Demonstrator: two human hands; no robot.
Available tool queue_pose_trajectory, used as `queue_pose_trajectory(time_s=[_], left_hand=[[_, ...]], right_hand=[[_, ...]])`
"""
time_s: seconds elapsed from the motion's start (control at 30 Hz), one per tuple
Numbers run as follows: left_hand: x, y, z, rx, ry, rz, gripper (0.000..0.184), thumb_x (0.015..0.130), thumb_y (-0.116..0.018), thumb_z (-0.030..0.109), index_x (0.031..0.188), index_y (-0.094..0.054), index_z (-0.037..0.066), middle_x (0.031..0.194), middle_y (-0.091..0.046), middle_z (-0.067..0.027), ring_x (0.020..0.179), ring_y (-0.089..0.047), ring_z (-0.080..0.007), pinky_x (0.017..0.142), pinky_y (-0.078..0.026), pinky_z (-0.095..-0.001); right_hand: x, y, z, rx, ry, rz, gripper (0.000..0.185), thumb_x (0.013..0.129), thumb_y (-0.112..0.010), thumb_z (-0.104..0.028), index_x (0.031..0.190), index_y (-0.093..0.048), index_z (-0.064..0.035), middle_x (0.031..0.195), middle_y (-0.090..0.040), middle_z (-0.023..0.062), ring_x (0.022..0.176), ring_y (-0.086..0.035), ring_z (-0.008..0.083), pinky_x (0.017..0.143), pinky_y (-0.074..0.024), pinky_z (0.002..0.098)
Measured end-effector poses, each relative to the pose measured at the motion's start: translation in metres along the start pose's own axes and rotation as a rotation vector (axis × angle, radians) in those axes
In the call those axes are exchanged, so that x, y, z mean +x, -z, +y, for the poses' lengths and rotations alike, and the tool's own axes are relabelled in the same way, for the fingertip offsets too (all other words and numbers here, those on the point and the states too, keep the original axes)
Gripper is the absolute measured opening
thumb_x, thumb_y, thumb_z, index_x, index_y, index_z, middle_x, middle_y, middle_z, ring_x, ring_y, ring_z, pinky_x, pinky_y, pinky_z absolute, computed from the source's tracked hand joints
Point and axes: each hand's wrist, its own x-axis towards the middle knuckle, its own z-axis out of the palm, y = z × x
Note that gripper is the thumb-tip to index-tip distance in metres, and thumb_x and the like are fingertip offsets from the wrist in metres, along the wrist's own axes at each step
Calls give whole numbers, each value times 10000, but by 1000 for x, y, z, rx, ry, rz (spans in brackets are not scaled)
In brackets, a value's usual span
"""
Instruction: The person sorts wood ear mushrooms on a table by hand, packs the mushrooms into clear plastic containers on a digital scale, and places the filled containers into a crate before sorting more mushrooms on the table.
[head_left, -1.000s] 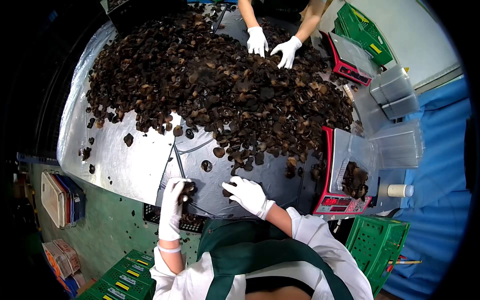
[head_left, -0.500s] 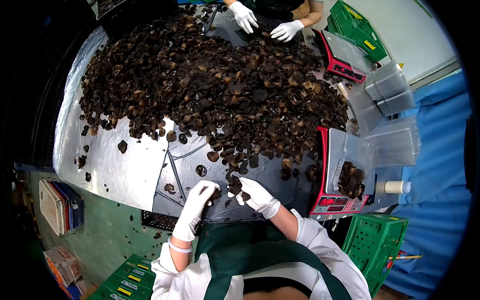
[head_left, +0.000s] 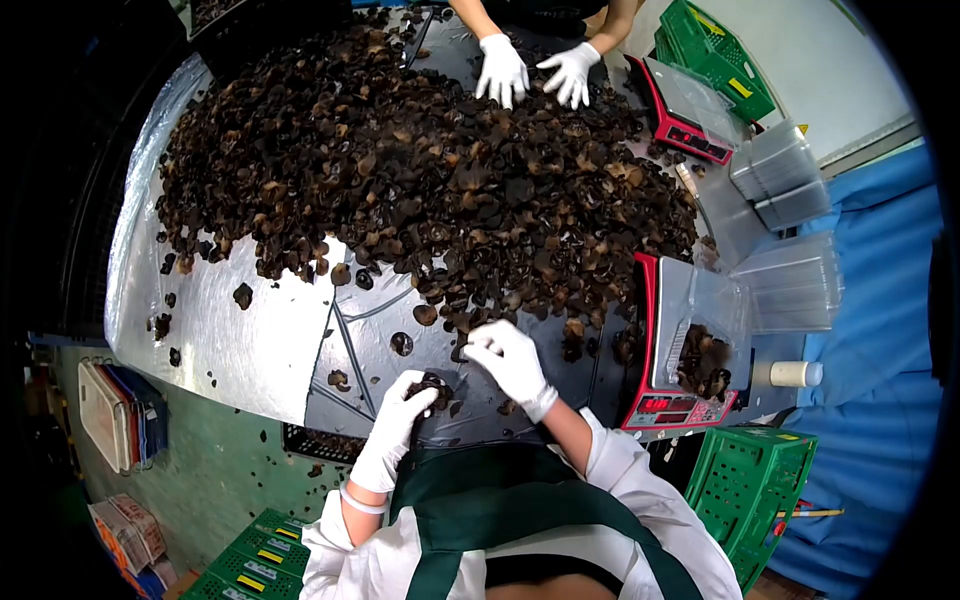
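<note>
A wide heap of dark brown, curled fungus-like pieces covers much of the table. My left hand, in a white glove, is closed round a small clump of dark pieces near the table's front edge. To its right, my right hand, also gloved, reaches to the heap's near edge with its fingers pressed together at a dark piece. A few loose pieces, one of them round, lie on the table between my hands and the heap.
At the right a red scale bears a clear plastic box of dark pieces. Behind it are stacked clear boxes and a second red scale. A co-worker's gloved hands touch the heap's far side. Green crates stand below.
My right hand has moved up toward the heap, away from my left hand. A larger clump now shows in my left hand. The co-worker's hands have come down onto the heap, fingers spread.
</note>
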Motion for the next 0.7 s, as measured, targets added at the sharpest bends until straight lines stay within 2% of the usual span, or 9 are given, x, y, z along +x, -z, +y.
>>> queue_pose_trajectory(time_s=[0.13,0.23,0.27,0.3,0.4,0.47,0.57,0.63,0.7], left_hand=[[-2,-2,7,-82,24,65,150,866,-582,97,1012,-603,69,892,-622,8,737,-522,-63,651,-401,-196],[-3,7,6,-107,57,85,168,866,-579,109,1029,-600,76,934,-633,4,766,-540,-65,646,-407,-194],[-5,9,7,-92,59,76,172,865,-579,114,1032,-597,78,937,-634,5,780,-542,-63,644,-409,-193],[-7,11,8,-80,63,66,175,865,-579,118,1035,-594,80,941,-634,5,794,-544,-62,642,-411,-192],[-11,19,4,-175,13,51,162,871,-566,122,1026,-568,74,1018,-647,-40,811,-567,-81,659,-435,-200],[-14,21,5,-255,-21,39,154,882,-556,132,1021,-546,66,1087,-645,-93,832,-598,-114,662,-455,-204],[-10,27,6,-264,-42,-15,168,886,-562,140,1037,-540,71,1078,-646,-93,843,-602,-118,642,-453,-200],[-1,29,10,-216,-46,20,229,881,-568,116,1104,-542,69,1031,-660,-73,814,-592,-100,619,-439,-194],[11,25,20,-60,-108,79,283,878,-555,72,1161,-546,64,1015,-663,-60,806,-575,-79,624,-428,-186]], right_hand=[[29,-13,27,-427,207,6,335,800,-695,-282,1055,-587,-94,966,-559,92,778,-614,281,650,-505,354],[23,-21,35,-592,338,-120,232,813,-665,-259,980,-600,-111,900,-571,77,772,-610,270,656,-501,347],[17,-16,33,-553,294,-175,187,808,-664,-237,933,-604,-112,872,-557,86,771,-605,284,652,-499,345],[13,-10,33,-437,270,-202,149,825,-659,-168,948,-624,-92,841,-591,56,688,-603,207,611,-486,302],[8,28,22,408,-311,-403,163,881,-604,-67,1037,-638,-35,827,-642,5,637,-518,50,581,-446,223],[-2,52,50,734,-392,-364,227,917,-608,-210,1078,-609,-51,915,-634,38,749,-572,89,608,-473,230],[-8,71,47,1062,-393,-282,346,932,-580,-354,1112,-577,-58,958,-609,44,864,-589,114,625,-496,239],[-5,66,41,1023,-443,-222,294,934,-584,-305,1090,-587,-55,915,-601,34,831,-590,112,618,-501,245],[1,54,41,543,-446,-167,222,924,-594,-225,1064,-595,-52,910,-598,31,803,-589,111,615,-503,242]])
